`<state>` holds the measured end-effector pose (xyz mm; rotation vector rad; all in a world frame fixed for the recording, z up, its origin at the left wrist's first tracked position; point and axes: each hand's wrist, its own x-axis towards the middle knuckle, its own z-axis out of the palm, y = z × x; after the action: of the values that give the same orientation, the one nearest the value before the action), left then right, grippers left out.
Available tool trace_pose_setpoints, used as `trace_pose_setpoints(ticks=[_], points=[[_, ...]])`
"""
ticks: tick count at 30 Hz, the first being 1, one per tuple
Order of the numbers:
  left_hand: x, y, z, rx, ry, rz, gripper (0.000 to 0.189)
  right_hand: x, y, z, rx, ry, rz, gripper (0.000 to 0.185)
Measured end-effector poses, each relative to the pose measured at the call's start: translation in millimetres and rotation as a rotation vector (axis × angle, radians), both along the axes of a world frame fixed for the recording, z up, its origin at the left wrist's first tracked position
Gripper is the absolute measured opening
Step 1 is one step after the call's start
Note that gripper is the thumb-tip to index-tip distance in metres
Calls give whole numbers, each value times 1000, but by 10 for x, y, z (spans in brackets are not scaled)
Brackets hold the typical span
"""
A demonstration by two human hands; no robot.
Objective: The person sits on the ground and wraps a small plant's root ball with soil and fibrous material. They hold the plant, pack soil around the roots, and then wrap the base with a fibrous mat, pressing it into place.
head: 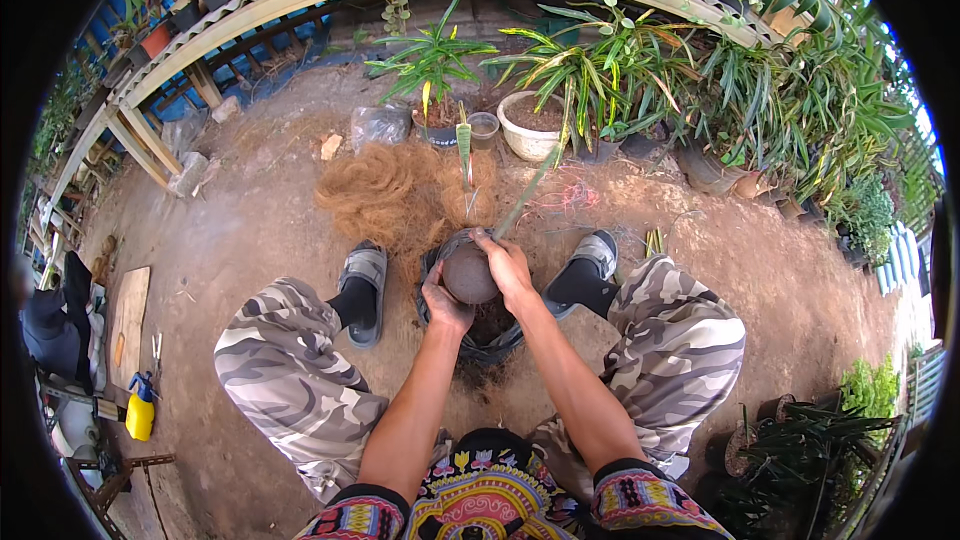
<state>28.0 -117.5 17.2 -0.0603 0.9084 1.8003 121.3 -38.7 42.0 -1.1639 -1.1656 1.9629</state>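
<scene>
A smooth, round ball of dark brown soil (469, 276) is held between my two hands over a black plastic bag (495, 352) that contains dark soil. My left hand (445, 301) cups the ball's left and lower side. On its right and upper side presses my right hand (505, 268), the thumb lying along the top. A long, narrow green leaf (529, 193) rises from behind the ball towards the upper right; its base is hidden. Just beyond stands a fibre-wrapped ball (471, 202) with an upright green leaf (465, 148). Loose brown coconut fibre (369, 181) lies to its left.
A potted plant (441, 124), a clear plastic cup (484, 133) and a white pot (525, 141) stand ahead. Pink string (576, 195) lies tangled near them. On the left are a wooden board (129, 326), scissors (156, 349) and a yellow spray bottle (140, 412). My sandalled feet flank the bag.
</scene>
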Motion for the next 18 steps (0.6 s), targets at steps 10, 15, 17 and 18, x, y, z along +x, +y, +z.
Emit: trace_pose_setpoints(ticks=[10, 15, 17, 18], points=[[59, -15, 40, -49, -108, -100, 59, 2, -68, 88, 282, -70, -4, 39], [102, -8, -36, -46, -110, -32, 54, 154, -115, 88, 552, -266, 72, 41], [132, 1, -64, 24, -88, -53, 58, 128, -71, 78, 980, -140, 46, 39], [148, 6, -71, 35, -35, -63, 59, 135, -59, 62, 796, -75, 93, 39]])
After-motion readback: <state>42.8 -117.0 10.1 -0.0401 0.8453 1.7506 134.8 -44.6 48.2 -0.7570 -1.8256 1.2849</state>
